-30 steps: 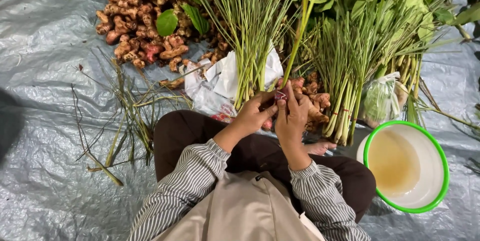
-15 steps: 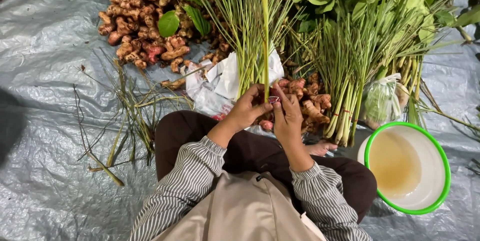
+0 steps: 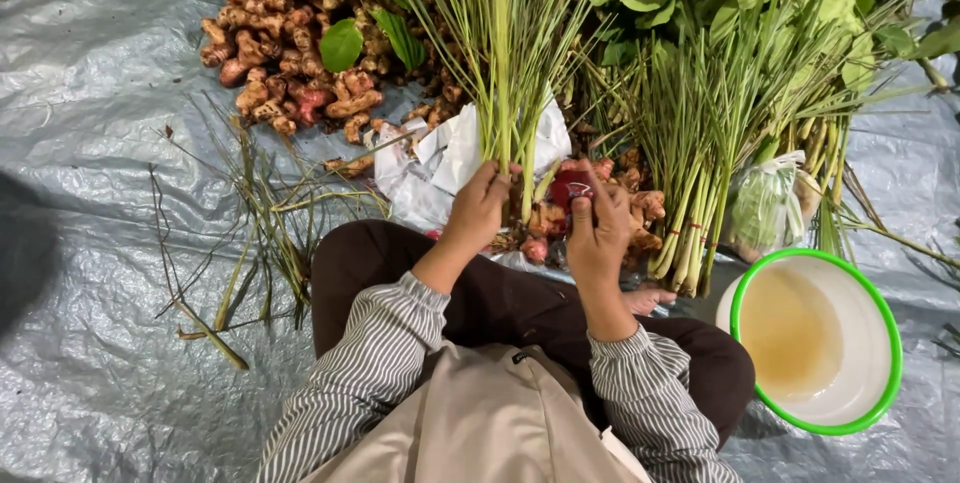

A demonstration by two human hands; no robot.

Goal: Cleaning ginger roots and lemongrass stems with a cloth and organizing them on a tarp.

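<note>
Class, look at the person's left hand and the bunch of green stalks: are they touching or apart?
Touching. The head view shows the left hand with its fingers wrapped around the lower end of the bunch of green stalks, no gap between them.

A crinkled grey plastic sheet (image 3: 90,93) covers the floor, shiny under soft daylight, with a dark shadow at its left edge.

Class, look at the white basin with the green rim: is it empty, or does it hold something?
Not empty. The basin stands upright on the tarp and holds shallow yellowish liquid, covering its bottom; the white upper walls stay bare.
</note>
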